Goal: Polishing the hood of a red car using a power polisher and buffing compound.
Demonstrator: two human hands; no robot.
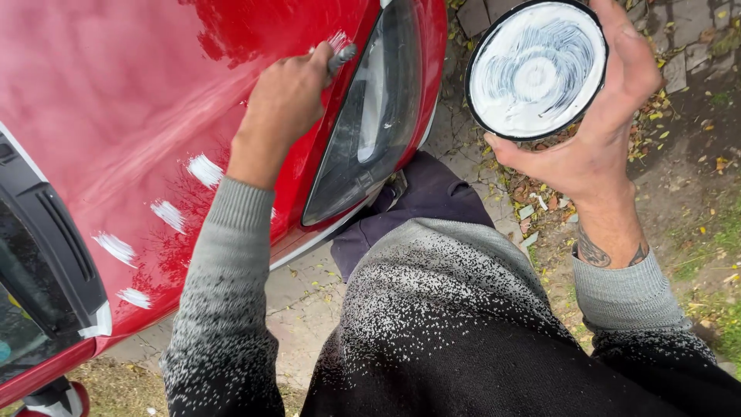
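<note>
Dabbing step under way: left hand (287, 96), fingers pinched on brush (342, 55), marks red hood (139, 100). Right hand (598, 131), fingers spread, cups paste tin (536, 68). Next dab probably needs reloading.

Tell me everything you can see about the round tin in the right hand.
The round tin is shallow, black-rimmed and open, nearly full of white paste with swirled grey marks where some was scooped out. The right hand cups it from below and behind, tilting its open face toward the camera, above leaf-strewn ground beside the red car's headlight.
</note>
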